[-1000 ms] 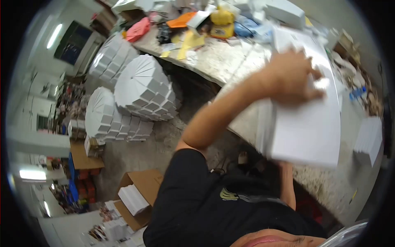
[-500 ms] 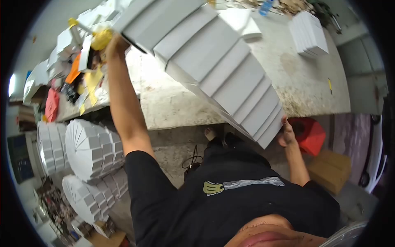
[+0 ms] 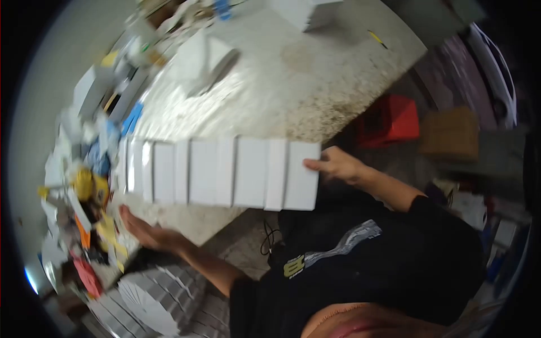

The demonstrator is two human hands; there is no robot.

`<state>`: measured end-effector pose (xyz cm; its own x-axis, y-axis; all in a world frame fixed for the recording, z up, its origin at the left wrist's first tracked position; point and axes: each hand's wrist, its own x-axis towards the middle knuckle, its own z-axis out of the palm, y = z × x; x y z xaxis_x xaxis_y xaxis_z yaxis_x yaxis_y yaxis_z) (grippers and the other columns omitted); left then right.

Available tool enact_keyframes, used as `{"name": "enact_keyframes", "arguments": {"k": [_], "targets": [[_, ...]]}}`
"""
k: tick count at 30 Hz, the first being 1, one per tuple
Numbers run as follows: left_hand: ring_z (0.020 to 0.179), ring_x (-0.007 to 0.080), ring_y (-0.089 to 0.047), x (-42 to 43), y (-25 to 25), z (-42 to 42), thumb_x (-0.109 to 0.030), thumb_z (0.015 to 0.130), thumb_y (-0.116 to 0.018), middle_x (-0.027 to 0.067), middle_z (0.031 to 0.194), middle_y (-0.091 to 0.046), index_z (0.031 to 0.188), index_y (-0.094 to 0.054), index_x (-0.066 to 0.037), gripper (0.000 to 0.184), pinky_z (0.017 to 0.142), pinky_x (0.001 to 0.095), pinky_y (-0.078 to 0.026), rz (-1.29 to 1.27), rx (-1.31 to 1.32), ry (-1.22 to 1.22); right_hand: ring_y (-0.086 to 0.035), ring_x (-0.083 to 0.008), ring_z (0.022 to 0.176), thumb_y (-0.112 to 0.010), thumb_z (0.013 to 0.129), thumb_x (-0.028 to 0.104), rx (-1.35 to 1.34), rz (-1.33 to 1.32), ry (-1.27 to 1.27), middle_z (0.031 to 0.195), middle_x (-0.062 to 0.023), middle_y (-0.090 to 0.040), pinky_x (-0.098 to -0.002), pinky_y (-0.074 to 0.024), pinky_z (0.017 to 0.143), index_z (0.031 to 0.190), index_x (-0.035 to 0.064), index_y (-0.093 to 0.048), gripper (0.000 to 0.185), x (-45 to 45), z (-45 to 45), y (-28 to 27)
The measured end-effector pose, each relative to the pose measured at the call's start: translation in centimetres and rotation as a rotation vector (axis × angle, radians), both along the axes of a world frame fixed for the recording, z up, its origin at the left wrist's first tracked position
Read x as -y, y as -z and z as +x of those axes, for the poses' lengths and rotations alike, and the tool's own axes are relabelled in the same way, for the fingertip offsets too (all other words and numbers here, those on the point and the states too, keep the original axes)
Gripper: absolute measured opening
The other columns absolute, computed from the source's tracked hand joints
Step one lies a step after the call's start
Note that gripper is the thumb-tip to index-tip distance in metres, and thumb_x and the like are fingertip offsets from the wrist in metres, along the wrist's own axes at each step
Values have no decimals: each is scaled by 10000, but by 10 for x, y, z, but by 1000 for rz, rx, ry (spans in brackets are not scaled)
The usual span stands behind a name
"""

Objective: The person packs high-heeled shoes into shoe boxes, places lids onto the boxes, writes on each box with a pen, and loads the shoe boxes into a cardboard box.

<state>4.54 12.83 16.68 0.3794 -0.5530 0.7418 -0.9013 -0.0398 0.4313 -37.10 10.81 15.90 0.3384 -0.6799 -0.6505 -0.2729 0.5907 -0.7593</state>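
Observation:
A long row of white boxes (image 3: 205, 172), pressed together side by side, lies level across the middle of the view above the worktable (image 3: 270, 73). My right hand (image 3: 342, 165) grips its right end, thumb on the upper face and fingers hidden behind. Near the row's left end, my left hand (image 3: 147, 230) is open with fingers stretched out, and a small gap seems to separate it from the boxes. Motion blurs this left end.
A white piece (image 3: 205, 59) and a white stack (image 3: 307, 12) sit on the table, with a yellow cutter (image 3: 376, 39) at the right. Clutter with a yellow tape dispenser (image 3: 84, 183) lines the left. A red stool (image 3: 389, 121) and cardboard box (image 3: 451, 134) stand at right.
The row of boxes has swung from a steep slant to nearly level and come lower. My left hand has come down off its far end, while my right hand now grips the near end.

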Motion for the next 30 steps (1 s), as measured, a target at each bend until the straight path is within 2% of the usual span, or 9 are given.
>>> {"name": "enact_keyframes", "arguments": {"k": [2, 4, 7, 11, 14, 17, 22, 25, 30], "targets": [[1419, 441, -296, -38, -40, -146, -450, 909, -588, 207, 1500, -404, 1372, -486, 18, 667, 1146, 555, -237, 251, -348, 642, -605, -255, 1069, -603, 926, 540, 110, 91, -67, 1150, -194, -641, -349, -546, 758, 1220, -86, -606, 692, 7, -21, 14], [1472, 464, -96, -46, -54, -235, -504, 832, -663, 198, 1582, -246, 1463, -389, -33, 834, 1151, 643, -82, 921, 221, 667, -669, -260, 917, -638, 895, 551, 292, 167, -71, 1057, -183, -694, -367, -548, 716, 1216, -30, -630, 664, 16, -54, 54], [1474, 475, 35, -29, -28, -282, -451, 695, -762, 177, 1620, -126, 1518, -290, -55, 1028, 1127, 686, 5, 1164, 387, 348, -670, -324, 728, -670, 879, 263, -410, -720, -102, 784, -167, -682, -408, -522, 695, 1055, 39, -664, 285, 118, -169, 108], [1460, 514, -34, -35, -17, -273, -526, 824, -538, 229, 1598, -161, 1533, -195, -13, 941, 1131, 676, -5, 1151, 528, 372, -626, -358, 941, -623, 918, 180, -1191, -971, 490, 1084, -202, -631, -426, -508, 807, 1152, 5, -548, 301, 344, -388, 198], [1426, 542, -175, -40, -5, -259, -540, 855, -587, 222, 1559, -287, 1462, -390, -12, 828, 1125, 688, -97, 999, 419, 428, -440, -364, 1277, -593, 929, 482, -1509, -682, 447, 1378, -234, -454, -502, -401, 1025, 1401, -2, -384, 708, 426, -487, 230], [1437, 534, -146, -36, -13, -268, -599, 842, -513, 203, 1595, -197, 1543, -228, -88, 913, 1125, 682, -93, 1078, 421, 378, -546, -319, 1187, -487, 986, 439, -1630, -527, 288, 1250, -163, -589, -465, -452, 986, 1297, 42, -540, 507, 456, -550, 287], [1427, 541, -166, -29, -17, -273, -565, 782, -584, 146, 1577, -271, 1443, -415, -97, 827, 1112, 723, -65, 1036, 287, 354, -528, -281, 628, -352, 1068, 308, -932, -848, 338, 728, -132, -544, -412, -423, 623, 997, 7, -510, 347, 397, -465, 280], [1441, 514, -161, -26, -23, -275, -516, 687, -659, 140, 1546, -331, 1417, -475, -128, 847, 1126, 706, -34, 1039, 242, 336, -235, -77, 497, -491, 980, 557, -340, -578, 335, 535, 42, -307, -295, -195, 468, 571, 181, -339, 576, 285, -319, 221], [1465, 467, -125, -30, -31, -274, -426, 656, -755, 101, 1568, -304, 1489, -395, -186, 939, 1119, 719, -16, 1039, 143, 367, -256, -91, 457, -496, 980, 555, 289, -701, 111, 520, 49, -345, -297, -207, 446, 575, 99, -423, 614, 212, -127, 98]]}}
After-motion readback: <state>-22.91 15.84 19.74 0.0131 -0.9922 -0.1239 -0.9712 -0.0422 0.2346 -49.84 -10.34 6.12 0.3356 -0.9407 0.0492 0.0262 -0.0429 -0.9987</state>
